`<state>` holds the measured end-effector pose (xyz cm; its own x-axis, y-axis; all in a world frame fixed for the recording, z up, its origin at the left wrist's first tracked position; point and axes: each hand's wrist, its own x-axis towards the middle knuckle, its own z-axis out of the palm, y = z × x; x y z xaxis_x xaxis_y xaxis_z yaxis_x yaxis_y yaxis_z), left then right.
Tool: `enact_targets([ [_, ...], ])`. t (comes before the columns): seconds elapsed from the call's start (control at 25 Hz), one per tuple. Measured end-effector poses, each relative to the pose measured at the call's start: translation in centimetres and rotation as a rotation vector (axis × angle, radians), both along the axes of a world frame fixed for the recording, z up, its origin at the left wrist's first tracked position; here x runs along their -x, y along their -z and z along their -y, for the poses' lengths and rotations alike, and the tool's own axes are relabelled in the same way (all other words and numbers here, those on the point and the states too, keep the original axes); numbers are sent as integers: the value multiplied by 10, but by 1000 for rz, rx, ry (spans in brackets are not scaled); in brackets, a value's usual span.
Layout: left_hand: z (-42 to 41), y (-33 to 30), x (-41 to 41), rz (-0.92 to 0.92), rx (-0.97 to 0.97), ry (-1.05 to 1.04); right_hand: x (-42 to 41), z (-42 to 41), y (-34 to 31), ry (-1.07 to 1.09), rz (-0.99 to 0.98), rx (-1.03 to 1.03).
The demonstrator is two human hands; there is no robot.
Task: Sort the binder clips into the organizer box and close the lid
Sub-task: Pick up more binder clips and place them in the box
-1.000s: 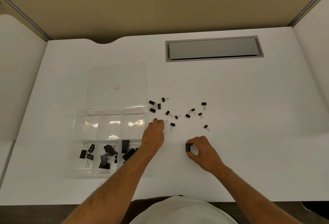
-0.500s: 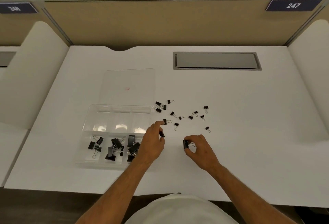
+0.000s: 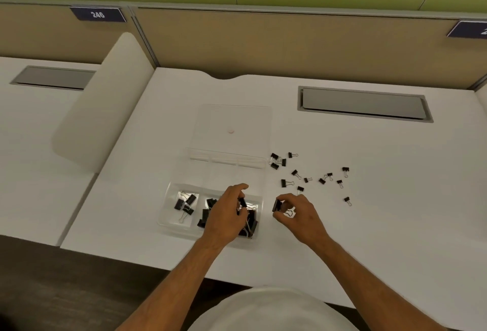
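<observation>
- Dropping each clip into a compartment that holds its own size looks like the step in hand; judged from the task, the left hand (image 3: pixel 226 214) should let its small clip (image 3: pixel 242 202) fall only once it is well inside the walls, low enough that it does not bounce out
- Left grip: thumb and fingers pinch that small clip above the near right compartment of the organizer box (image 3: pixel 176 186); the hand hides part of that compartment
- Organizer box, left to right along the near row: a few black clips (image 3: pixel 185 203) in the left compartment, more in the middle one, a darker heap in the right one; the far row looks empty, though the clear plastic makes that hard to confirm
- Lid (image 3: pixel 232 126) lies open and flat on the bench (image 3: pixel 395 225) behind the box; closing it is a later step, in my judgement
- Right hand (image 3: pixel 297 213) hovers just beside the box's right wall; its grip is clamped on a larger clip (image 3: pixel 276 204), which should wait its turn so the hands do not collide
- Loose clips (image 3: pixel 308 172) lie scattered on the bench to the right, well apart from the box, so much sorting is left
</observation>
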<state>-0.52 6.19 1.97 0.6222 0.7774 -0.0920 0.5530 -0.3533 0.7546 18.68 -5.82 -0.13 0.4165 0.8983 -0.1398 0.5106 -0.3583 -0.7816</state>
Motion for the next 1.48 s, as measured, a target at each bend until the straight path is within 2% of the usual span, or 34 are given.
enact_targets([
  [0.4,-85,24,121,-20,11,-225,116,-107,17,-134,-5,-16],
  [0.6,-102,29,154,-16,26,-259,161,-143,14,-214,29,25],
  [0.84,-114,34,166,13,56,-252,191,-173,27,-310,148,-22],
  [1.12,-131,30,170,32,76,-269,191,-177,42,-480,383,-17],
  [1.2,-134,31,168,40,87,-225,185,-174,39,-403,330,-35],
  [1.32,-134,28,159,69,156,-137,179,-170,24,-219,130,-49],
  [1.48,-123,22,135,98,197,-3,169,-166,14,-168,48,-64],
])
